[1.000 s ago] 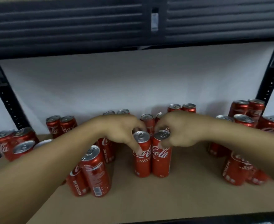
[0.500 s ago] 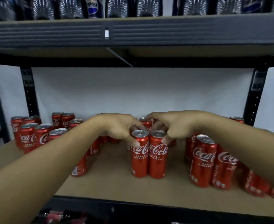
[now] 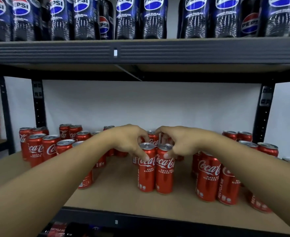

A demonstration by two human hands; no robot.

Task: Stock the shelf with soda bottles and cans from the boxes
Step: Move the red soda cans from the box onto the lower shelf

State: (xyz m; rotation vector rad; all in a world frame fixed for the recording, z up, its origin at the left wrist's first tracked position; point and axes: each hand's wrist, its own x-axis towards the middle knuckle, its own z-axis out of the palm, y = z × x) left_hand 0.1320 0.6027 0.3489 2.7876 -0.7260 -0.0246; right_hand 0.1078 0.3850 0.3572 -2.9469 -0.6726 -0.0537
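Now, left hand: my fingers hold the left can.
Right hand: holding its twin.
Shelf: part stocked; gaps remain.

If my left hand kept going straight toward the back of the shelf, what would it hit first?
Probably the red Coca-Cola can standing just behind the front pair; the left hand already curls around the left front can. Depth is unclear.
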